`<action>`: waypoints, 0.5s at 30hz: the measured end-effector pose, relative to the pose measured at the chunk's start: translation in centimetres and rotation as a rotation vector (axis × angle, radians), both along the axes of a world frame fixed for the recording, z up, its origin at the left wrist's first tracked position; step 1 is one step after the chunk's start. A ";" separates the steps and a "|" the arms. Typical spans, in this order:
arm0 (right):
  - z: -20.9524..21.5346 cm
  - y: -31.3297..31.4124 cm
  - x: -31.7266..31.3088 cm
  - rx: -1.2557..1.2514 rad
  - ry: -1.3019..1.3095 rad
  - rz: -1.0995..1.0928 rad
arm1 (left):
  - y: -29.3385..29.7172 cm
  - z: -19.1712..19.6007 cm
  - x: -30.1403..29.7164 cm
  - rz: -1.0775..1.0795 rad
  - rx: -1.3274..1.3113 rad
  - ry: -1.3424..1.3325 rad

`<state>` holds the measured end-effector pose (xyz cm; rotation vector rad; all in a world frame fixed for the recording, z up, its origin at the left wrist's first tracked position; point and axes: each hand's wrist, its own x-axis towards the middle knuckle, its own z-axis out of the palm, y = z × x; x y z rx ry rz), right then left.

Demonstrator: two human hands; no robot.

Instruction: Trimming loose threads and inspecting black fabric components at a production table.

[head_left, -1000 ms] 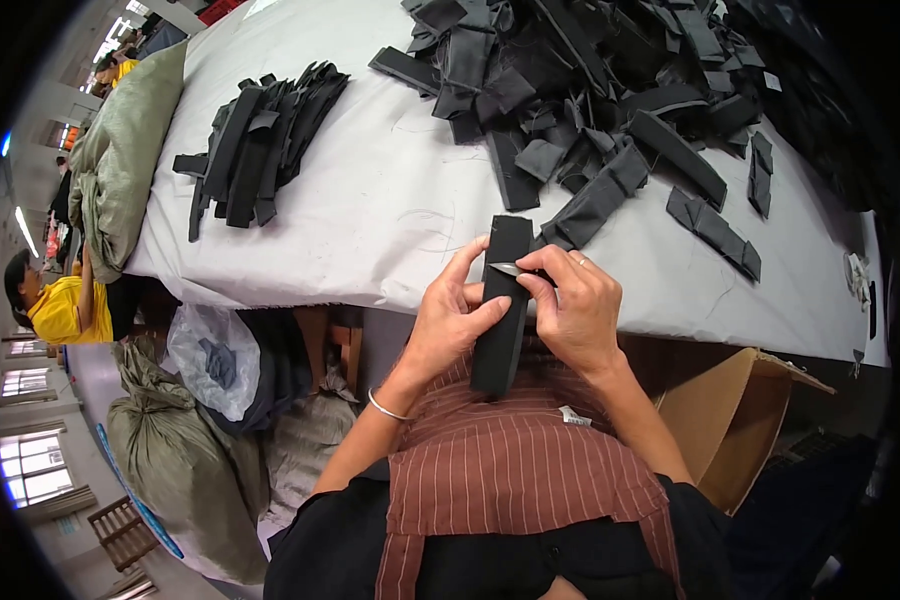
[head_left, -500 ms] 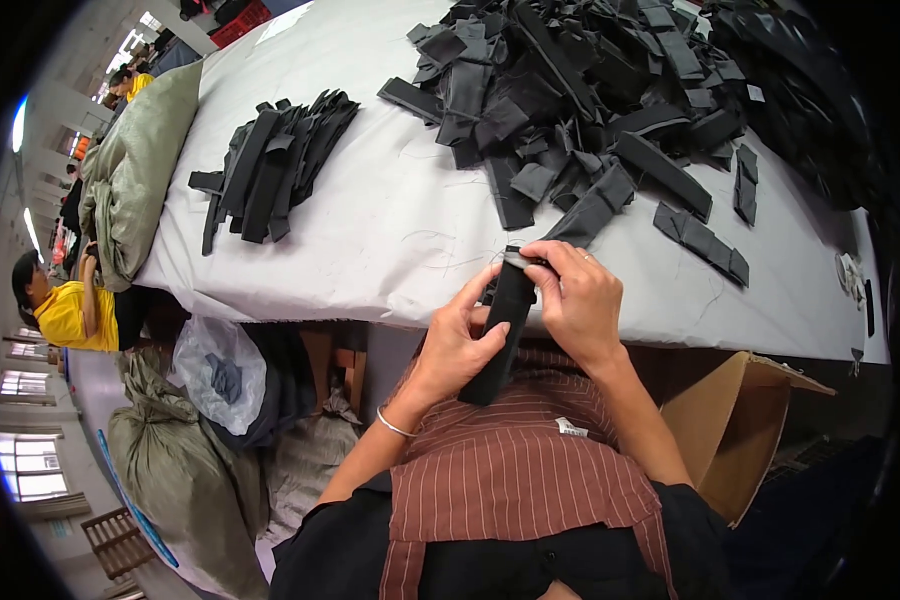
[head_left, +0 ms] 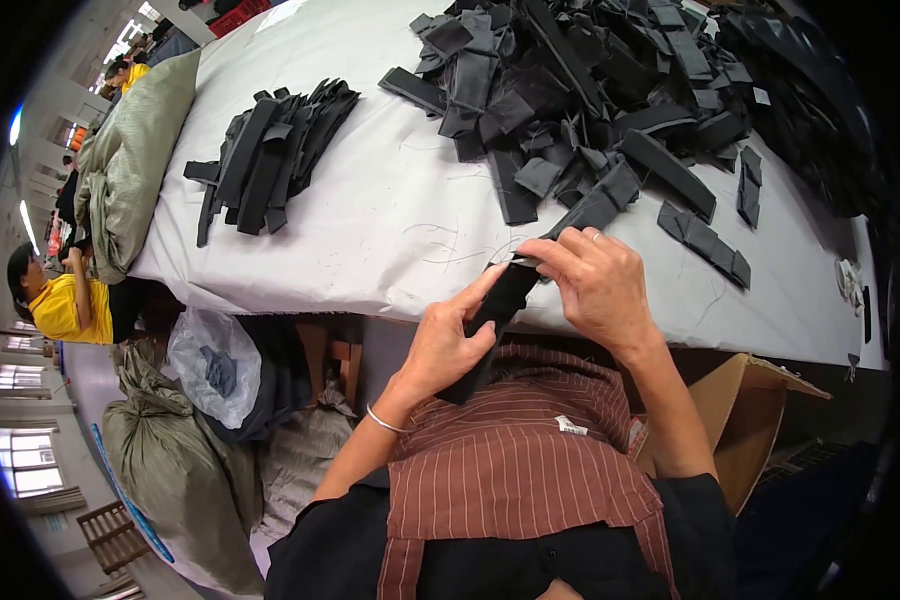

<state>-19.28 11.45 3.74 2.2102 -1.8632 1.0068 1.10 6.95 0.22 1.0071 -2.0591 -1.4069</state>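
Observation:
My left hand (head_left: 448,342) is closed round a long, flat black fabric strip (head_left: 502,300), thumb on its face. The strip slants from my apron up to the table's near edge. At its upper end my right hand (head_left: 598,285) pinches with thumb and forefinger. A small pale glint shows at those fingertips; what they hold is too small to make out. Loose dark threads (head_left: 448,240) lie on the white cloth beside the strip's end. Just beyond my right hand, another black strip (head_left: 602,200) sticks out from a large heap of black fabric strips (head_left: 560,90).
A neater stack of black strips (head_left: 270,155) lies on the white-covered table (head_left: 370,200) to the left. Two single strips lie at right. A cardboard box (head_left: 720,400) stands below the table edge. Sacks (head_left: 170,470) and a clear plastic bag (head_left: 215,365) are lower left, near a person in yellow (head_left: 75,305).
My right hand has shifted slightly right and up, its wrist swinging outward. The strip in my left hand tilts more, its lower end moved left. The view has shifted slightly.

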 end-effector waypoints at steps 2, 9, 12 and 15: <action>0.0 -0.1 -0.2 0.003 0.036 0.007 | -0.3 -0.2 -0.1 -0.008 -0.037 0.030; -0.1 -0.6 -0.6 0.051 0.116 0.020 | -1.0 0.9 -0.1 -0.036 -0.087 -0.009; -0.1 -0.8 -0.8 0.099 0.155 0.041 | -1.6 1.2 0.2 -0.066 -0.019 -0.131; -0.4 -1.1 -1.6 0.185 0.181 0.109 | -2.3 0.2 0.6 -0.118 -0.229 -0.066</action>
